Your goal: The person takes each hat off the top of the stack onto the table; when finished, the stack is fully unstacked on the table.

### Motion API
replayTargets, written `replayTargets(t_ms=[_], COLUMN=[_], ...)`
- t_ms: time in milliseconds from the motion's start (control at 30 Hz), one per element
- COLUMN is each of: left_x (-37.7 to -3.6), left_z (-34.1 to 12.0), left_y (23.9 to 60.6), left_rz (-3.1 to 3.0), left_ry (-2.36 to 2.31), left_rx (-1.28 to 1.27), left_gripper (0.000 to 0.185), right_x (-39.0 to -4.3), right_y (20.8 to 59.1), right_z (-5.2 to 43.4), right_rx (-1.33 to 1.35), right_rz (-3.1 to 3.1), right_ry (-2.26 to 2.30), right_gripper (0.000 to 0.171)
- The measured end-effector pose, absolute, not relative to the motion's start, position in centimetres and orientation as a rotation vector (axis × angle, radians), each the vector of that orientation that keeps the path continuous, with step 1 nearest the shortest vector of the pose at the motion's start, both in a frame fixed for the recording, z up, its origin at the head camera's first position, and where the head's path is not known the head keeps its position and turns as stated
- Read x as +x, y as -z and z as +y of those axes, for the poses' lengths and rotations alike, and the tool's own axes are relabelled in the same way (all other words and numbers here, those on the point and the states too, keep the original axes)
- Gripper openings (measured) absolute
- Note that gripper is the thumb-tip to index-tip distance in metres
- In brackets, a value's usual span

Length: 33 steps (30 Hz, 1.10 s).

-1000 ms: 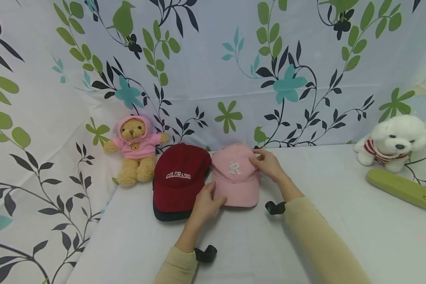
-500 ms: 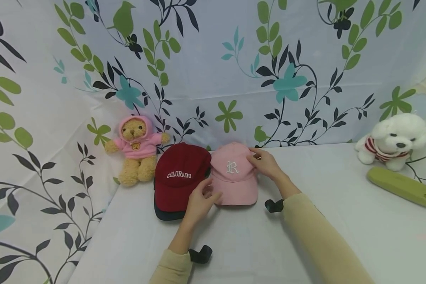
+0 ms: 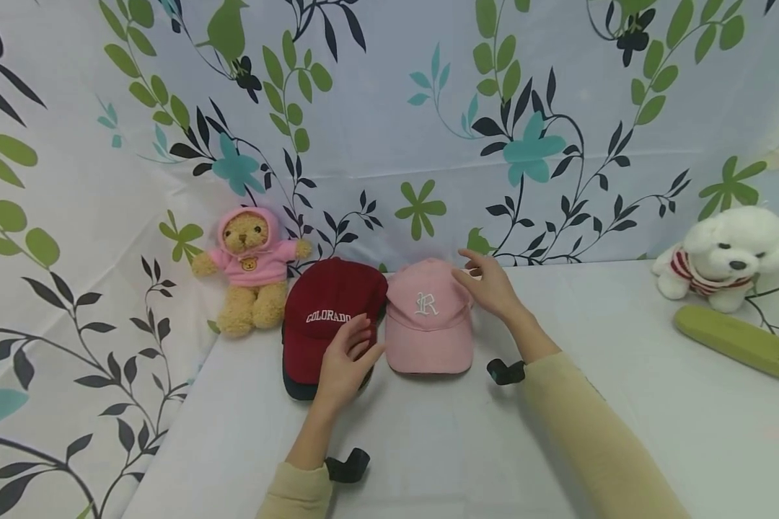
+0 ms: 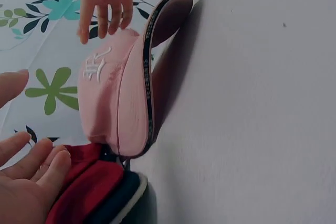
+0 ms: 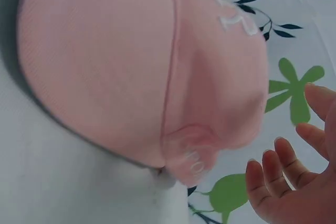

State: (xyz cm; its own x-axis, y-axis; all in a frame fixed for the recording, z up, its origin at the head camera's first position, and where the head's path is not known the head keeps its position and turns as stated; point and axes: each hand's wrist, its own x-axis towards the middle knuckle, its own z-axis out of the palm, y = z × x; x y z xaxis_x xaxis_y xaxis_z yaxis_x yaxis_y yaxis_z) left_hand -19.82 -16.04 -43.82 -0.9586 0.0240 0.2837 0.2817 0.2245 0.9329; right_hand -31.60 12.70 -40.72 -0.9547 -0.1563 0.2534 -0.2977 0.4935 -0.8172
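Observation:
A pink cap [image 3: 429, 317] with a white embroidered R sits on the white table, its brim toward the person. Close on its left stands a dark red cap [image 3: 318, 346] lettered COLORADO, with a dark brim edge. The left hand [image 3: 342, 367], fingers loosely spread, hovers in front of the red cap and hides part of it. At the pink cap's upper right is the right hand [image 3: 490, 285], its fingers apart; in the right wrist view these fingers [image 5: 286, 169] are off the cap's surface. Neither hand holds anything.
A teddy bear [image 3: 249, 270] in a pink hoodie leans at the back left, beside the red cap. Far right are a white plush dog [image 3: 720, 259] and a green glasses case [image 3: 740, 342]. A leaf-patterned cloth [image 3: 363, 144] hangs behind the table [image 3: 441, 447].
The left hand has let go of the pink cap's brim and moved left, over the red cap. The right hand's fingers have loosened from the pink cap, which stays nearly in place.

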Motion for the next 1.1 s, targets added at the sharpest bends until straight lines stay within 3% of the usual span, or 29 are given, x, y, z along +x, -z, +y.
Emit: replayTargets(t_ms=[533, 1100], left_x=[-19.4, -19.1], left_z=[-19.3, -22.0], left_y=[44.0, 44.0], left_rz=[-2.169, -2.102], left_ry=[1.753, 1.752], left_rx=[-0.368, -0.3], left_gripper=[0.062, 0.062], right_x=[-30.0, -24.6], right_y=[38.7, 40.7], right_z=[10.3, 8.6], right_rx=[0.609, 1.083], right_rz=[-2.499, -2.779], right_ry=[-1.433, -0.605], right_gripper=[0.054, 0.07])
